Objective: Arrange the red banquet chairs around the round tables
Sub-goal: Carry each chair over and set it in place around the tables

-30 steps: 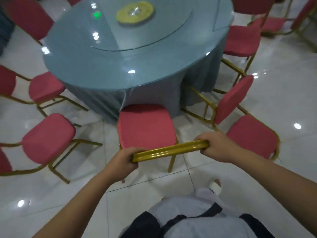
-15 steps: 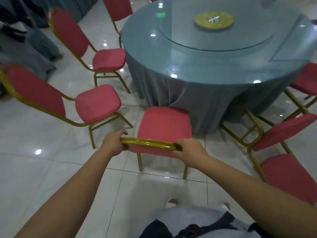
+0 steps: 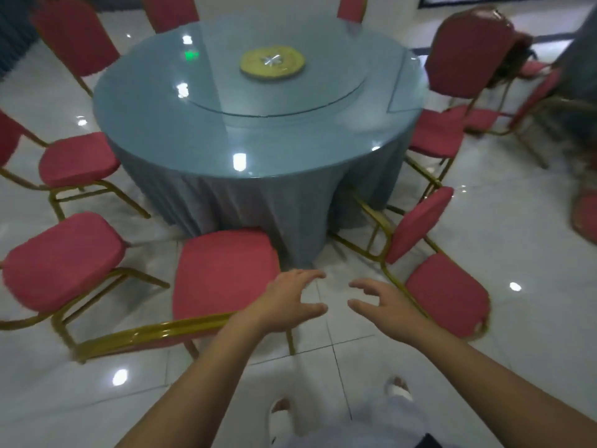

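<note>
A red banquet chair (image 3: 223, 273) with a gold frame stands at the near edge of the round table (image 3: 181, 137), its seat against the blue-grey cloth. Its gold back rail runs below my left forearm. My left hand (image 3: 287, 302) hovers over the chair's right side with fingers spread, holding nothing. My right hand (image 3: 384, 305) is beside it over the floor tiles, also spread and empty. To the right a second red chair (image 3: 445, 292) faces away from the table, its back turned toward the cloth.
More red chairs ring the table: two at the left (image 3: 61, 260) (image 3: 77, 160), one at the right (image 3: 436, 132), others behind. A stack of chairs (image 3: 471, 50) stands at the back right. A gold turntable hub (image 3: 273, 62) sits mid-table. My feet are on white tiles.
Both hands have let go of the chair's gold back rail and moved right, fingers now spread. The view has swung right, bringing the backward-facing chair closer.
</note>
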`<action>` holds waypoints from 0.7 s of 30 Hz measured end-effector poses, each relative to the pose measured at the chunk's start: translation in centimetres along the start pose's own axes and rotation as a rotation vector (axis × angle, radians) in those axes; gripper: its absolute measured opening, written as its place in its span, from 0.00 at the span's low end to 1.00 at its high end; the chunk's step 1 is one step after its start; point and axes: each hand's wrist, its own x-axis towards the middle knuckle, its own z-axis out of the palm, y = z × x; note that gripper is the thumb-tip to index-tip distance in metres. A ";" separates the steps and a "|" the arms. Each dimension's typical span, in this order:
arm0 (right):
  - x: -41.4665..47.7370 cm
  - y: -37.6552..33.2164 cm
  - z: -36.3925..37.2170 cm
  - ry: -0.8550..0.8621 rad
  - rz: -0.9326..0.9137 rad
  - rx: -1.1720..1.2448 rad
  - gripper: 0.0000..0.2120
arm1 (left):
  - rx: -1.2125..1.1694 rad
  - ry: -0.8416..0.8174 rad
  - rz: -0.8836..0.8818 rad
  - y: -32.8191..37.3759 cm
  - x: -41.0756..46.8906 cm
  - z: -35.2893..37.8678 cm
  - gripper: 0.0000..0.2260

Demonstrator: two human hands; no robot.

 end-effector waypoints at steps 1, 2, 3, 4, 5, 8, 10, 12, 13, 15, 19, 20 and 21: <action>-0.6 2.3 -2.2 0.033 0.041 0.024 0.20 | -0.026 -0.033 0.017 1.9 1.7 1.5 0.27; -1.3 4.7 -4.4 0.067 0.079 0.039 0.19 | -0.051 -0.059 0.032 3.7 3.4 3.1 0.25; -2.0 7.2 -6.5 0.099 0.118 0.047 0.18 | -0.074 -0.076 0.039 5.5 5.0 4.7 0.24; -2.9 9.6 -8.7 0.130 0.159 0.056 0.17 | -0.101 -0.087 0.036 7.4 6.6 6.3 0.23; -3.7 12.1 -10.8 0.159 0.198 0.070 0.18 | -0.126 -0.098 0.024 9.3 8.2 7.9 0.21; -6.3 18.9 -16.7 0.252 0.291 0.123 0.21 | -0.146 -0.134 -0.020 14.4 12.9 12.5 0.19; -7.4 22.8 -20.3 0.324 0.346 0.137 0.23 | -0.132 -0.143 -0.025 17.3 16.2 14.9 0.18; -8.1 26.2 -23.5 0.368 0.383 0.146 0.23 | -0.121 -0.127 -0.026 19.9 19.3 16.7 0.17; -8.2 27.5 -24.9 0.375 0.398 0.154 0.23 | -0.121 -0.111 -0.026 21.0 20.7 17.3 0.17; -8.0 29.4 -27.5 0.377 0.405 0.168 0.22 | -0.130 -0.087 -0.035 23.0 23.2 18.3 0.16; -6.0 31.8 -31.9 0.366 0.381 0.208 0.18 | -0.105 -0.108 -0.087 25.1 27.7 19.4 0.15; -5.2 32.3 -32.9 0.363 0.378 0.210 0.18 | -0.100 -0.116 -0.102 25.2 29.0 19.6 0.15; -4.3 32.7 -34.0 0.360 0.375 0.205 0.18 | -0.095 -0.124 -0.120 25.3 30.4 19.8 0.15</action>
